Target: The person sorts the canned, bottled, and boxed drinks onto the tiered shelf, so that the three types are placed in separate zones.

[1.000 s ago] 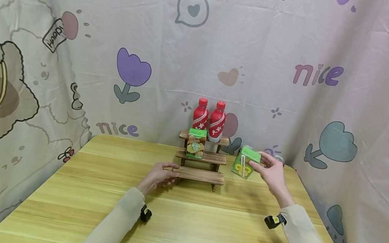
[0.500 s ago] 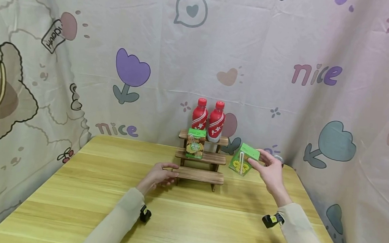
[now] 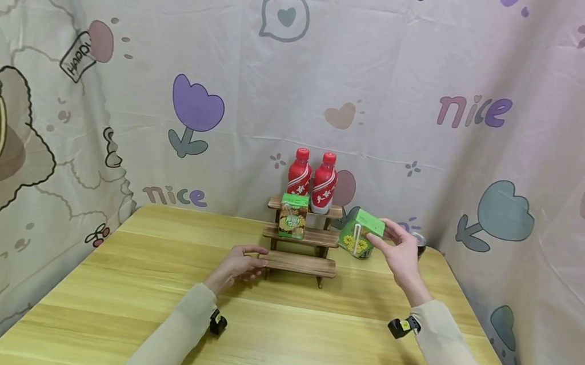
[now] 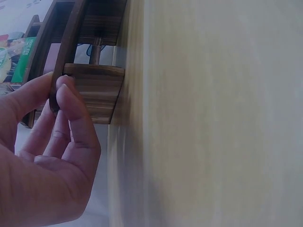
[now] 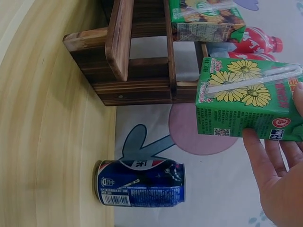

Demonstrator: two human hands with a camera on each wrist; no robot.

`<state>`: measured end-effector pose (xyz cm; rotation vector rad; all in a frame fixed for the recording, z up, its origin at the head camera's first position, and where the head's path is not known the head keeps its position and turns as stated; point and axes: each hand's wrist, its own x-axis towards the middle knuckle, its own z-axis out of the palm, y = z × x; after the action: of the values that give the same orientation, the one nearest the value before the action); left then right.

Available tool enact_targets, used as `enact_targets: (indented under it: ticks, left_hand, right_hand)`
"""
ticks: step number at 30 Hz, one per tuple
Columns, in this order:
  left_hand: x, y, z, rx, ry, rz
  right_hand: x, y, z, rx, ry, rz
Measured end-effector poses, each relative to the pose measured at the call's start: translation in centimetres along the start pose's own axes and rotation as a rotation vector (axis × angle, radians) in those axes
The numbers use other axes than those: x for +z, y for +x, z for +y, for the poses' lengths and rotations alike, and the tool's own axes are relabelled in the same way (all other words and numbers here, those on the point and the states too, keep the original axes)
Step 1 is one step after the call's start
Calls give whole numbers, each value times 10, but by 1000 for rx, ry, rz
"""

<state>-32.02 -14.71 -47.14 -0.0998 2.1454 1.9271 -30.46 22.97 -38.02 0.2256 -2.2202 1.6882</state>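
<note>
A small wooden three-step rack (image 3: pixel 299 263) stands on the table. My left hand (image 3: pixel 238 264) pinches the left end of its lowest step between thumb and fingers, seen closely in the left wrist view (image 4: pixel 61 142). To the right of the rack, my right hand (image 3: pixel 401 254) holds a green drink carton (image 3: pixel 357 240), tilted and off the table. Yellow flowers and a wrapped straw show on that carton (image 5: pixel 236 99) in the right wrist view. Another green drink carton (image 3: pixel 293 220) stands on the left of the middle step. Two red bottles (image 3: pixel 325 182) stand on the top step.
A dark blue can (image 5: pixel 139 183) stands on the table right of the rack, partly behind my right hand in the head view. Behind the table (image 3: pixel 158 309) hangs a patterned cloth (image 3: pixel 257 105), which also runs along both sides.
My right hand has moved left and slightly up with the carton, closer to the rack. More of the can shows behind it. The left hand stays on the lowest step.
</note>
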Motion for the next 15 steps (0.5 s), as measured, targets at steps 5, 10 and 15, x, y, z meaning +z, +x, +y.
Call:
enact_targets:
  ticks: [5, 10, 15]
  left_hand:
    - [0, -1, 0, 4, -4, 0]
    - [0, 0, 0, 9, -6, 0]
    - [-1, 0, 0, 10, -1, -4]
  right_hand:
    - [5, 1, -3, -7, 18, -7]
    - [12, 3, -1, -12, 22, -10]
    - [19, 6, -2, -56, 47, -22]
